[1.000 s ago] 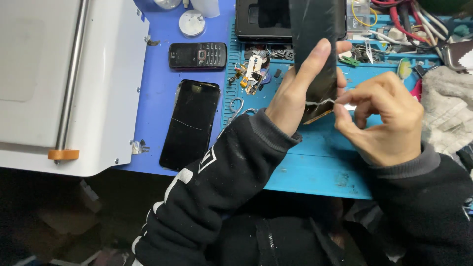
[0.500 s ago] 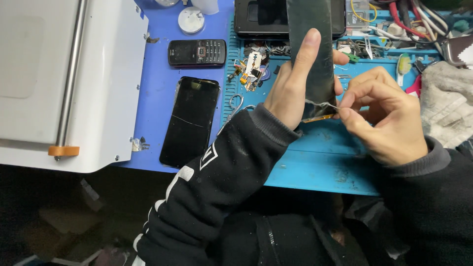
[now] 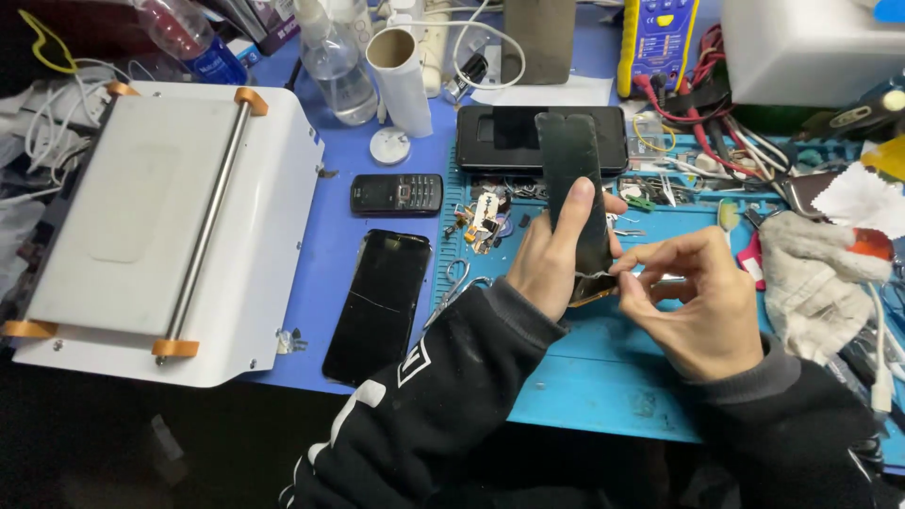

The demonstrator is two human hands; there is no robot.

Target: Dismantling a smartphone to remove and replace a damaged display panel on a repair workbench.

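Observation:
My left hand (image 3: 551,254) grips a long dark phone screen panel (image 3: 571,174), held upright over the teal work mat (image 3: 603,377), with the index finger laid along its face. My right hand (image 3: 693,297) is at the panel's lower edge, thumb and fingers pinching a thin clear film or strip (image 3: 596,277) that comes off that edge. A small orange-brown flex piece shows under the panel's bottom end. What lies between my right fingertips is too small to tell apart.
A cracked black smartphone (image 3: 379,303) and a small black keypad phone (image 3: 396,193) lie on the blue mat. A white machine with a metal bar (image 3: 170,226) stands left. Bottles, a cardboard tube, a black box (image 3: 495,141), a yellow meter, cables and a grey rag (image 3: 811,278) crowd the back and right.
The view has tilted up, showing more of the bench's back. My right hand's fingers stay at the panel's lower edge, drawing the thin strip slightly outward. My left hand keeps its grip.

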